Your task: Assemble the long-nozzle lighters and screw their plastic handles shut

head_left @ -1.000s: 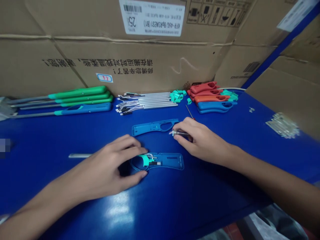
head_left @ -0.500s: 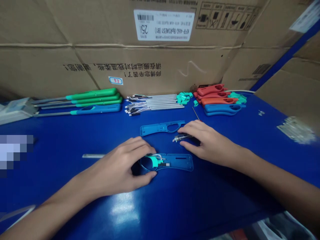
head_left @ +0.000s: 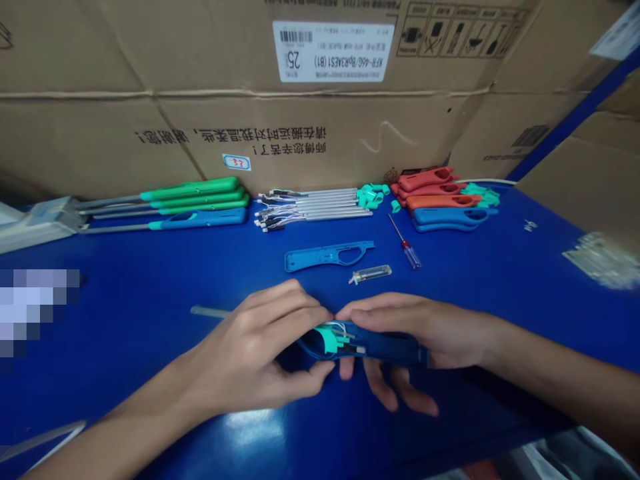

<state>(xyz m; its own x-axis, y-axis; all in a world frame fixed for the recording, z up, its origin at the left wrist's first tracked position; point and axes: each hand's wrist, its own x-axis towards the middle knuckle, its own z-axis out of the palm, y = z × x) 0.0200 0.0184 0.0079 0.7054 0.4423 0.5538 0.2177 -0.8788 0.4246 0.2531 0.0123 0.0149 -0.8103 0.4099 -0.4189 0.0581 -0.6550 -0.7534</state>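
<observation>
My left hand (head_left: 280,347) grips the front of a blue lighter shell half (head_left: 387,343), open side up. In it sit a teal trigger (head_left: 330,340), white wires and a small black part; a metal tube (head_left: 210,311) sticks out beyond my left hand. My right hand (head_left: 410,333) holds the shell's rear end, thumb along the far edge and fingers underneath. Beyond my hands lie the other blue shell half (head_left: 325,256) and a clear fuel tank (head_left: 371,274). A screwdriver (head_left: 406,243) with a clear purplish handle lies to their right.
At the back left lie assembled green lighters (head_left: 200,195) and a blue one (head_left: 210,219). Metal tubes with wires (head_left: 320,205), loose teal triggers (head_left: 373,196) and red, orange and blue shells (head_left: 450,219) line the cardboard wall (head_left: 200,53). Clear tanks (head_left: 603,260) are heaped at right.
My right hand has let go of the fuel tank, leaving it on the table, and has taken hold of the shell's rear end. The shell is now raised and tilted.
</observation>
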